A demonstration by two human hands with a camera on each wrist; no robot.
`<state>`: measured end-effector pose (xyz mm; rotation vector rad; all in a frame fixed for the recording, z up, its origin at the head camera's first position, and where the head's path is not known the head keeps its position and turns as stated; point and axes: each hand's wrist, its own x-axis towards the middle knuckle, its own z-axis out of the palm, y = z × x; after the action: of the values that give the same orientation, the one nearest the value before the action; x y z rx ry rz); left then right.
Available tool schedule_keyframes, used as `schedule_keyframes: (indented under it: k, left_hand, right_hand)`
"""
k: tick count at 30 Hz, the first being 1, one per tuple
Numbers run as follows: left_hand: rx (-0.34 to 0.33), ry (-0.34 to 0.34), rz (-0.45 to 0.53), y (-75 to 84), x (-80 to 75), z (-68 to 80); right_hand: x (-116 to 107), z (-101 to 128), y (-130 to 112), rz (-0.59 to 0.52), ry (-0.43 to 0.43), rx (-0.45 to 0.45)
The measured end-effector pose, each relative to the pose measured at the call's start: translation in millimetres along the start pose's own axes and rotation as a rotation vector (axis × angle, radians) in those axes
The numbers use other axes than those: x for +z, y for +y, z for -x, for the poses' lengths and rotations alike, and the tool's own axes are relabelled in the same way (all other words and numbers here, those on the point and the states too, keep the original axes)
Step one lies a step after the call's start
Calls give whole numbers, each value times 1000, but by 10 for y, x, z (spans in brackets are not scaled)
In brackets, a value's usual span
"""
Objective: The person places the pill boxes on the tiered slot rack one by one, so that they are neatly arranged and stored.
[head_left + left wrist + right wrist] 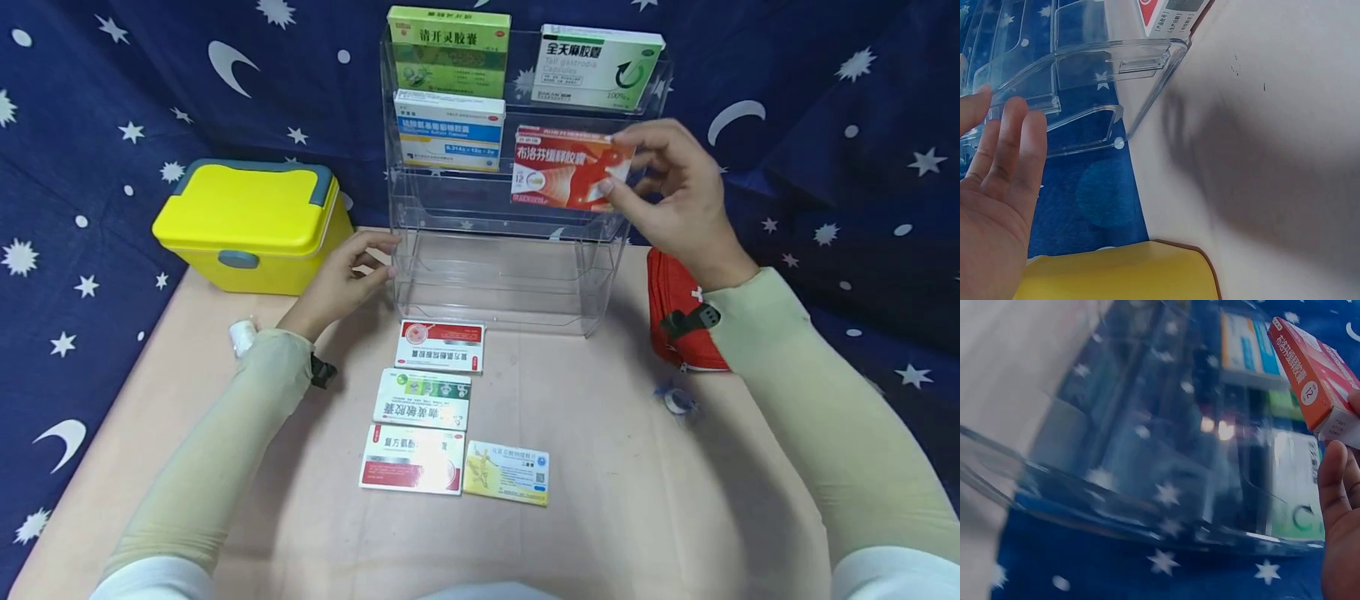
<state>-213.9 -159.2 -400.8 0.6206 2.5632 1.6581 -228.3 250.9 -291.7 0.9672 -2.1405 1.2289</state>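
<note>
Far left on the table (600, 467): yellow box (251, 223) w/ grey handle, lid down, contents hidden; a small white roll (242, 336) just in front of it, by the left sleeve; left hand (347, 277) next, fingers straight-ish and slightly apart, tips touching the left wall of the clear rack (495, 275) low down, gripping nothing; wrist view shows the same fingers (1013, 144) flat beside the clear plastic edge; centre foreground, four flat med boxes lying face up in front of the rack: red-white one (440, 345) nearest it, green-white one (423, 398) below, red-white one (412, 459) lowest, yellow one (507, 472) just beside that; the rack itself is tiered; top tier holds a green box (448, 50) left and a white-green box (596, 67) right; 2nd tier holds a blue-white box (449, 129) on the left; lower tiers show only clear plastic; now the red-orange box (566, 169), at the 2nd tier's right slot, long axis running left-right, front face toward the camera, slightly tilted; whether it sits in the slot yet, can't tell; looks: red-orange w/ white patch, white Chinese lettering, "12" in a circle (1309, 392); right hand (678, 196) pinches its right end, thumb and fingertips clamped on it; right of the rack, a red pouch (678, 312) partly under the right forearm; a small clear-blue object (677, 401) near it
</note>
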Motion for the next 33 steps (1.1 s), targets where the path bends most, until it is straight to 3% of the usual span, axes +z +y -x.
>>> schedule_keyframes:
  k: [5, 8, 17, 25, 31, 33]
  left_hand:
    - [-26, 3, -19, 6, 0, -13]
    - [-40, -5, -25, 14, 4, -25]
    - [-42, -12, -24, 33, -5, -41]
    - [-57, -7, -29, 21, -15, -20]
    - [-38, -8, -3, -8, -12, -9]
    - [-34, -5, -1, -101, -7, -37]
  right_hand:
    - [-200, -309, 163, 191, -12, -79]
    - [-272, -423, 222, 295, -13, -80]
    - [-245, -568, 244, 473, -65, 183]
    - [-223, -676, 214, 567, -157, 152]
    - [-232, -690, 210, 594, -211, 241]
    - [-241, -673, 207, 605, -224, 264]
